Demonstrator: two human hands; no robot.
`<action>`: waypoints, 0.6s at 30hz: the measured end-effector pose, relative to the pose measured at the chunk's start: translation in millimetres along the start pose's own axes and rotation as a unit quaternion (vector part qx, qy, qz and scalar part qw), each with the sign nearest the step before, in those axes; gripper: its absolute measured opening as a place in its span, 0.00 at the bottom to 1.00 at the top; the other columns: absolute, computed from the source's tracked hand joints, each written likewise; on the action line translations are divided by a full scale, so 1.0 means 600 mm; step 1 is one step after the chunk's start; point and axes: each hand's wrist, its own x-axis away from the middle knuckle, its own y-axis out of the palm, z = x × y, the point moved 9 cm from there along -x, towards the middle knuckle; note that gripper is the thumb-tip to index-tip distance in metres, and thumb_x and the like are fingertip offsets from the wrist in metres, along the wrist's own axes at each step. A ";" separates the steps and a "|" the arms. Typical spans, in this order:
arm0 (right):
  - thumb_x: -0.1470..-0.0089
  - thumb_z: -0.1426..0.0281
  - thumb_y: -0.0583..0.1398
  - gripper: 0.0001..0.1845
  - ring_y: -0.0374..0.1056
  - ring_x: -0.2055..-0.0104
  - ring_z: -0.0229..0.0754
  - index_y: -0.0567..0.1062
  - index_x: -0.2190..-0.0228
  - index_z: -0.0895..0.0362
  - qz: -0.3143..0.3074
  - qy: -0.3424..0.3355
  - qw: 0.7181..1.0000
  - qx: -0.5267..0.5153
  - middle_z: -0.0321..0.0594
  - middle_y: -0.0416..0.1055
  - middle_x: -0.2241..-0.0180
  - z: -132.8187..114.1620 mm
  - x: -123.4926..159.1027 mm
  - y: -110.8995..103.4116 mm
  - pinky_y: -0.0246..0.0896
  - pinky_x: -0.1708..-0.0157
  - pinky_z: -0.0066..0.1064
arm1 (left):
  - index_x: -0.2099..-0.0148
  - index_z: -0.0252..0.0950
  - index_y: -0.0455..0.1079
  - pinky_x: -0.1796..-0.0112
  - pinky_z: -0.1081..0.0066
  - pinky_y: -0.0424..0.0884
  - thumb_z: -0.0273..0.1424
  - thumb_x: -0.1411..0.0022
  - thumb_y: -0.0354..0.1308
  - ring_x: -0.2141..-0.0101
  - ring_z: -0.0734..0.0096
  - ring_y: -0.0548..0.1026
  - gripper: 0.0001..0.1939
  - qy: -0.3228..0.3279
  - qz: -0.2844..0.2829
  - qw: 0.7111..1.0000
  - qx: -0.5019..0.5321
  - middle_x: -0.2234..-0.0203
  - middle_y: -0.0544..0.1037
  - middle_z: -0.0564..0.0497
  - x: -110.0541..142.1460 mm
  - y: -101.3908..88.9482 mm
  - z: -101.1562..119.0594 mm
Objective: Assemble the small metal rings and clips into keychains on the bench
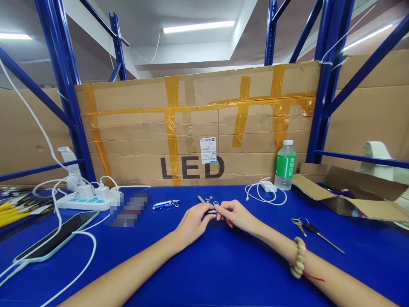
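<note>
My left hand (195, 221) is closed in a pinch around a small dark tube with a shiny surface (211, 211), held just above the blue tabletop. From the other side, the fingertips of my right hand (235, 215) are pinched at the tube's right end. A small metal ring (216, 203) shows just behind the fingertips; whether it joins the tube I cannot tell. Beyond my hands lie a slim grey piece (200, 199) and several tiny metal parts (209, 198). To the left rest slim blue pen-like tubes with metal clasps (166, 204).
A phone (57, 235), a power strip (84, 202) and white cables lie left. At right are a coiled white cable with adapter (268, 186), a water bottle (285, 165), keys on a ring with a screwdriver-like tool (316, 231) and an open cardboard box (345, 204). Cardboard (198, 128) walls the back.
</note>
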 end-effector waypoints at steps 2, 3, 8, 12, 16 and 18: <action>0.53 0.48 0.52 0.30 0.53 0.87 0.26 0.70 0.80 0.65 0.002 0.006 1.000 -0.004 0.36 0.60 0.81 0.001 0.000 -0.002 0.43 0.86 0.22 | 0.60 0.37 0.67 0.63 0.75 0.63 0.23 0.38 0.50 0.65 0.72 0.69 0.07 -0.005 -0.008 1.000 0.011 0.66 0.72 0.54 -0.001 0.002 -0.002; 0.53 0.48 0.52 0.30 0.53 0.88 0.26 0.70 0.80 0.65 0.003 0.007 1.000 -0.005 0.35 0.59 0.82 0.000 -0.001 -0.003 0.43 0.86 0.22 | 0.59 0.37 0.67 0.62 0.75 0.63 0.24 0.38 0.49 0.64 0.72 0.69 0.07 -0.007 -0.013 1.000 0.014 0.64 0.72 0.54 -0.001 0.003 -0.003; 0.53 0.48 0.53 0.29 0.52 0.87 0.27 0.68 0.82 0.64 0.008 0.003 1.000 0.005 0.33 0.56 0.86 -0.007 0.000 -0.006 0.43 0.85 0.22 | 0.54 0.37 0.65 0.57 0.72 0.63 0.26 0.37 0.48 0.59 0.69 0.69 0.10 -0.007 -0.017 1.000 0.010 0.59 0.71 0.52 0.000 0.004 -0.004; 0.53 0.48 0.52 0.29 0.52 0.87 0.27 0.68 0.81 0.64 0.014 -0.001 1.000 0.024 0.35 0.58 0.84 -0.008 0.001 -0.007 0.44 0.84 0.22 | 0.57 0.38 0.67 0.59 0.72 0.63 0.26 0.36 0.47 0.61 0.70 0.69 0.09 0.008 -0.008 1.000 -0.008 0.61 0.72 0.53 -0.001 0.000 0.003; 0.51 0.49 0.52 0.28 0.54 0.86 0.27 0.69 0.81 0.63 0.038 -0.007 0.996 0.083 0.37 0.63 0.80 -0.008 0.003 -0.014 0.46 0.83 0.23 | 0.58 0.37 0.67 0.61 0.72 0.63 0.24 0.37 0.48 0.62 0.70 0.69 0.08 0.002 0.002 0.999 -0.038 0.63 0.72 0.54 -0.001 -0.003 0.007; 0.50 0.50 0.52 0.27 0.54 0.85 0.27 0.70 0.80 0.63 0.062 -0.012 0.992 0.111 0.37 0.64 0.77 -0.012 0.004 -0.021 0.48 0.82 0.23 | 0.58 0.37 0.66 0.61 0.72 0.63 0.25 0.37 0.48 0.62 0.69 0.69 0.08 -0.005 0.007 0.999 -0.053 0.63 0.72 0.54 -0.001 -0.004 0.007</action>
